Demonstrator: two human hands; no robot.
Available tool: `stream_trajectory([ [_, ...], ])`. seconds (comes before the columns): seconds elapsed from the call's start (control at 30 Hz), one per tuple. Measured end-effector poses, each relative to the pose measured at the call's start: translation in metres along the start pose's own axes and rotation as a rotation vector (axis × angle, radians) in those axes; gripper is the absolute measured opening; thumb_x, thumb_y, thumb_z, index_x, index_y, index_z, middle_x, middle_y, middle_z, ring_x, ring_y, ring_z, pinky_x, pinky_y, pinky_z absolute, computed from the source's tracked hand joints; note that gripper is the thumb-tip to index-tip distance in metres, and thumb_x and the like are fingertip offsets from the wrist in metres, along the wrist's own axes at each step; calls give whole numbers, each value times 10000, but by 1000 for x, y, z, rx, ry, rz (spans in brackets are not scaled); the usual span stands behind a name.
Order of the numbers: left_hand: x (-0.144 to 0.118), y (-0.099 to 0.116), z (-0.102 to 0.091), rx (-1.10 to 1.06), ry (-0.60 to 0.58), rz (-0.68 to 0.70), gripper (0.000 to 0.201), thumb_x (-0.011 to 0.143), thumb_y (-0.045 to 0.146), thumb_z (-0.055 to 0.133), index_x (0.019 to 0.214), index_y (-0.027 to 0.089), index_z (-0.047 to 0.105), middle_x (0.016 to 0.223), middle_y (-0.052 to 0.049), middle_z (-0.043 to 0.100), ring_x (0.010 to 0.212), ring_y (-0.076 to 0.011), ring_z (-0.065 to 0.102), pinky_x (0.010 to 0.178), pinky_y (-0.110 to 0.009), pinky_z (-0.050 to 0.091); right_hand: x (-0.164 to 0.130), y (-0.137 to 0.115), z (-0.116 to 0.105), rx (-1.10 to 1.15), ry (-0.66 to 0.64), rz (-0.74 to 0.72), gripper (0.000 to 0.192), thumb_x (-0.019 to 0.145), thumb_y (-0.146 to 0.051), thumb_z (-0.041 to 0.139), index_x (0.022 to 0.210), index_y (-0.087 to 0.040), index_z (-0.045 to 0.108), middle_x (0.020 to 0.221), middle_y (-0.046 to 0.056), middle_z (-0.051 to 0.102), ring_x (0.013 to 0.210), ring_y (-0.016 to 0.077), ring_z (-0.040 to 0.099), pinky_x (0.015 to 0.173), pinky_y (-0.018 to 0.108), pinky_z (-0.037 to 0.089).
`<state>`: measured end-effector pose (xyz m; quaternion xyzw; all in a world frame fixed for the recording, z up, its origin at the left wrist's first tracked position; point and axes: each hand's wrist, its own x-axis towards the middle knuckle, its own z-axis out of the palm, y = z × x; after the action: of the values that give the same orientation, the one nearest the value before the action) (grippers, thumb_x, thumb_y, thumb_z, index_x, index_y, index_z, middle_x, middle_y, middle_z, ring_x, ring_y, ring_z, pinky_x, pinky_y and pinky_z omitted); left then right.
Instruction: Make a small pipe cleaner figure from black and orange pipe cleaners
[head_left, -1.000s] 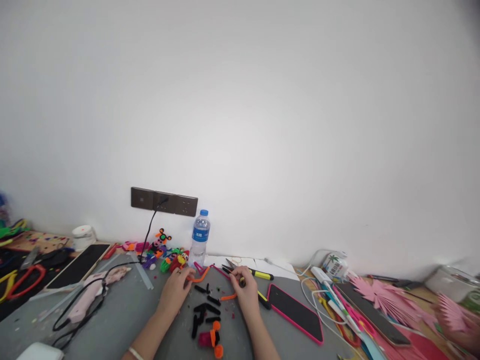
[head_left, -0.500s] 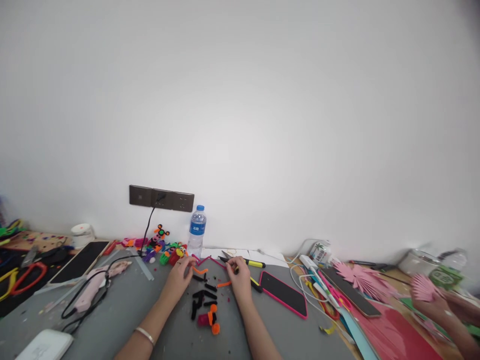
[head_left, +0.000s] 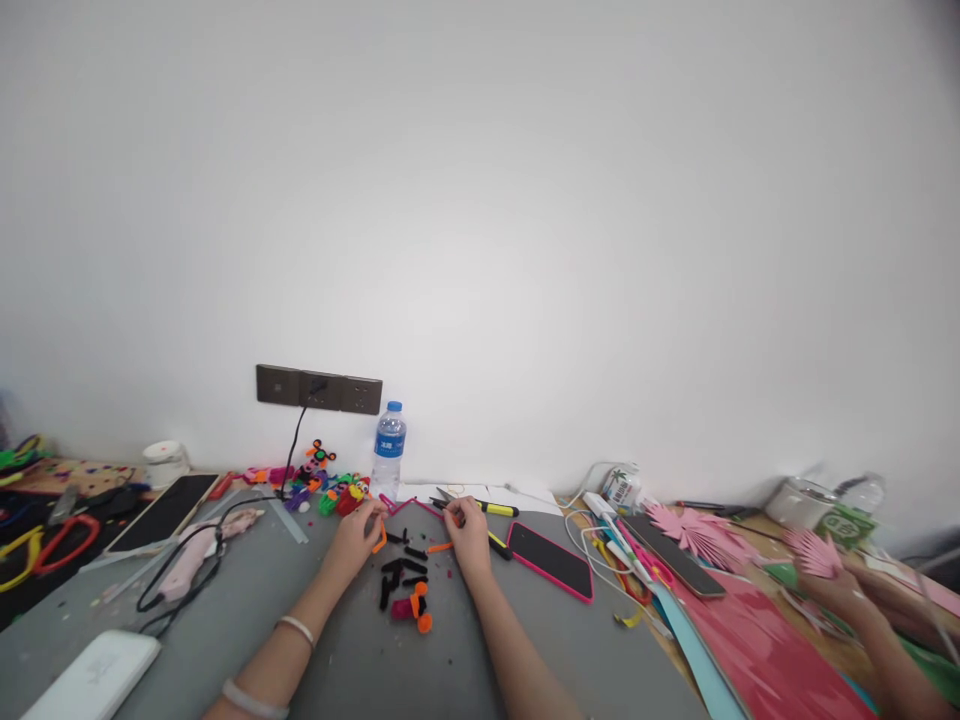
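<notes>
On the grey tabletop [head_left: 247, 610] the left hand [head_left: 358, 528] pinches a bent orange pipe cleaner [head_left: 379, 540], while the right hand [head_left: 466, 528] is closed around small scissors [head_left: 448, 500] with a yellow-and-black handle. Black and orange pipe-cleaner scraps [head_left: 405, 590] lie just in front of both hands. A water bottle [head_left: 388, 450] stands behind them, a pink-edged phone [head_left: 550, 560] lies to the right, and a glue gun [head_left: 189, 555] lies well to the left.

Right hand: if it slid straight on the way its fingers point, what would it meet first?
The right hand points away, toward the wall. First in that line are probably the snips with the yellow marker beside them, just past its fingertips, then white paper. Depth is hard to judge here.
</notes>
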<state>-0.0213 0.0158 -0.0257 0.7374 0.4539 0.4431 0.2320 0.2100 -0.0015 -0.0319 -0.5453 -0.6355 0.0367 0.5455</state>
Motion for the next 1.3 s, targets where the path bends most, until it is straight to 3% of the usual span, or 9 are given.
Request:
stream_trajectory([
  [0.37, 3, -12, 2, -62, 31, -22, 266, 686, 104, 513, 895, 212, 640, 873, -33, 741, 835, -203, 696, 784, -312, 536, 0, 8, 0, 73, 19, 35, 133, 821, -242, 563, 693, -205, 562, 717, 15, 548, 638, 173, 510, 627, 292, 429],
  [0.57, 3, -6, -3, -103, 67, -38, 138, 742, 283, 602, 826, 203, 678, 840, -50, 760, 800, -231, 707, 779, -341, 551, -2, 6, -4, 109, 87, 78, 147, 858, -277, 544, 732, -203, 560, 730, 16, 542, 657, 179, 507, 641, 300, 425],
  [0.73, 3, -1, -5, -167, 76, -65, 245, 805, 380, 573, 864, 193, 720, 912, -80, 785, 862, -262, 730, 816, -365, 567, -1, 3, -4, 139, 73, 65, 136, 841, -268, 573, 722, -203, 566, 705, 3, 531, 658, 176, 504, 652, 298, 420],
  [0.97, 5, 5, -1, -447, 82, -181, 406, 836, 516, 538, 917, 155, 704, 926, -126, 768, 865, -275, 723, 853, -399, 565, 0, 7, -5, 164, 84, 107, 143, 849, -273, 565, 728, -196, 571, 703, 6, 543, 645, 174, 520, 608, 285, 393],
  [1.17, 7, 8, 0, -534, 186, -236, 463, 809, 604, 534, 856, 160, 659, 666, -32, 658, 627, -198, 642, 660, -325, 560, 1, 4, -6, 183, 58, 121, 135, 833, -280, 583, 725, -199, 571, 686, 1, 532, 647, 176, 516, 602, 282, 390],
  [1.3, 7, 9, -4, -512, 262, -253, 471, 830, 619, 488, 825, 169, 624, 560, 56, 454, 440, -105, 430, 436, -217, 384, 0, 1, -7, 187, 56, 133, 141, 838, -292, 576, 730, -201, 571, 681, -1, 520, 639, 173, 503, 577, 274, 375],
])
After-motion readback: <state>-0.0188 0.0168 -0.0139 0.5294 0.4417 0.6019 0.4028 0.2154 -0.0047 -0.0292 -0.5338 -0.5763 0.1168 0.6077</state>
